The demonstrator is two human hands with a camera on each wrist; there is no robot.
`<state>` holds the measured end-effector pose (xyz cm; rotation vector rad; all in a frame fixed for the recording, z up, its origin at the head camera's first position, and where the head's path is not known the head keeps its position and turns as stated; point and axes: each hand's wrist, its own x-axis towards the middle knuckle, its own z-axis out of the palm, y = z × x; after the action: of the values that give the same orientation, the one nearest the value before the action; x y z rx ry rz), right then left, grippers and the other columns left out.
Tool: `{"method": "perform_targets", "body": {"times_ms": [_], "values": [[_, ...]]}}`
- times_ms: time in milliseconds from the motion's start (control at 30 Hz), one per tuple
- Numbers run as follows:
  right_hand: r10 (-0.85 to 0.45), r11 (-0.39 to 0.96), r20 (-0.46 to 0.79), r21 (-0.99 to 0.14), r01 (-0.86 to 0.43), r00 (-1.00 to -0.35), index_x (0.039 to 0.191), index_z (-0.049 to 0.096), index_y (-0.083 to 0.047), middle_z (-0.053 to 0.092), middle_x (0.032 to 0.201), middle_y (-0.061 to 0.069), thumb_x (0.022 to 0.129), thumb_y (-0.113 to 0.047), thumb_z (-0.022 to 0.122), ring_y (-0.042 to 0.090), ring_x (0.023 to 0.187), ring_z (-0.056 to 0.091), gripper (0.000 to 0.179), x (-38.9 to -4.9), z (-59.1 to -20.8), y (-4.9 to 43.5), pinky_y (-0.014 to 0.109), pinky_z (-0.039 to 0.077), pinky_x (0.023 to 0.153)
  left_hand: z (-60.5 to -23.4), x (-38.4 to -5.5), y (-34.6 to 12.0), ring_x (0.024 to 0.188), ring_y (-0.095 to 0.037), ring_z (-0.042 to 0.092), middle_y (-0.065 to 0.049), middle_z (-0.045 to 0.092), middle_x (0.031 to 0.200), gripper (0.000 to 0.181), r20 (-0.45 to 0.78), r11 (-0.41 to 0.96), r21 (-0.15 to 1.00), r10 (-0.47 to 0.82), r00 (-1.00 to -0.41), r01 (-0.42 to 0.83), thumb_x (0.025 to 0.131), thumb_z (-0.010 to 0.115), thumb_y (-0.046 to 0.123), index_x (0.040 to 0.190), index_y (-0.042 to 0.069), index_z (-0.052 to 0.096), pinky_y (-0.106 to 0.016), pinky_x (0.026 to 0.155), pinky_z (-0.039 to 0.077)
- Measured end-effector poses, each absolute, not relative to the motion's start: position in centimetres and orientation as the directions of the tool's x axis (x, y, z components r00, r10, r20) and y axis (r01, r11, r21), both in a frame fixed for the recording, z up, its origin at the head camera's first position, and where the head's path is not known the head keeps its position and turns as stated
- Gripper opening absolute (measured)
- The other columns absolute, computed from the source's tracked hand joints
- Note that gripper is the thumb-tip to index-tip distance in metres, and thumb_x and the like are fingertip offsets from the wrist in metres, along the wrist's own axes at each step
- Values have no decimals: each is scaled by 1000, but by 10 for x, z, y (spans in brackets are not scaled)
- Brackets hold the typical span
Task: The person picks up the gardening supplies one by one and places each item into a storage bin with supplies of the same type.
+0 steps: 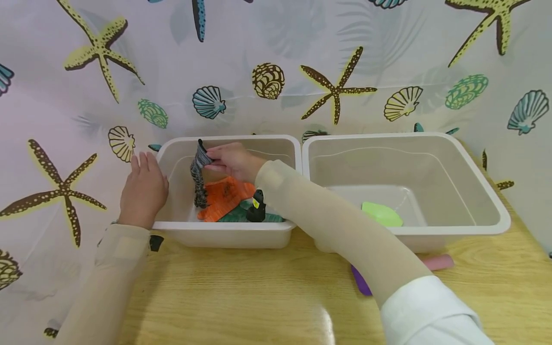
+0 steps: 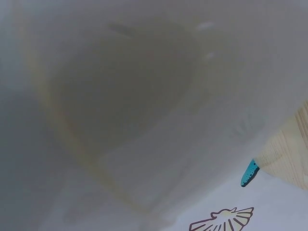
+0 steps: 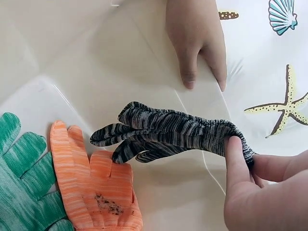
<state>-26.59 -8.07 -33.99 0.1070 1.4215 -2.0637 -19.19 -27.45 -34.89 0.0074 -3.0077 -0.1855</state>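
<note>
My right hand (image 1: 235,160) pinches the cuff of a black and grey knit glove (image 1: 199,172) between thumb and fingers. The glove hangs fingers-down inside the left bin (image 1: 241,227); its loose fingers show in the right wrist view, beside an orange glove (image 3: 94,187) with dark smudges. A green glove (image 3: 29,178) lies next to the orange one on the bin floor. My left hand (image 1: 143,189) rests over the bin's left rim, thumb on the inner side and fingers extended along the outside. The left wrist view is mostly filled by a blurred pale surface.
A second pale bin (image 1: 431,231) stands to the right, holding a light green object (image 1: 382,214). In front of it, partly behind my right sleeve, are a purple object (image 1: 361,281) and a pink one (image 1: 439,262) on the wooden table (image 1: 241,292). A shell-patterned curtain (image 1: 267,43) hangs behind.
</note>
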Motion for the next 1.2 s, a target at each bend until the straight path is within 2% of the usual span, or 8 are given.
{"method": "perform_targets", "body": {"times_ms": [300,667,1000,1200], "values": [[-363,-157,-448,-835,527,-817,108,58,6,62,92,14,86,-3,54,21,74,60,24,-268,-342,-78,32,47,82,-349,-193,-275,129,-43,2,-32,6,140,60,119,991,133,-9,-993,7,92,37,13,136,-12,6,-56,98,14],[-360,-140,-449,-841,523,-818,113,54,9,57,112,21,91,-11,46,27,96,59,31,-267,-340,-73,33,47,84,-349,-193,-273,129,-43,2,-32,6,140,60,113,992,126,-18,-993,-4,92,36,13,136,-12,5,-56,98,15],[-247,-120,-398,-892,435,-884,107,55,9,59,107,21,88,-12,45,28,94,60,30,-264,-337,-67,35,49,79,-348,-193,-273,129,-43,2,-32,6,140,60,117,991,131,-21,-993,-6,92,37,13,136,-12,5,-56,99,14],[-191,-121,-365,-913,391,-911,104,57,9,63,99,20,87,-13,46,26,85,64,30,-263,-337,-69,32,52,71,-348,-193,-274,128,-45,5,-33,8,139,59,121,992,124,-18,-992,-3,92,37,13,135,-13,7,-56,99,15]]}}
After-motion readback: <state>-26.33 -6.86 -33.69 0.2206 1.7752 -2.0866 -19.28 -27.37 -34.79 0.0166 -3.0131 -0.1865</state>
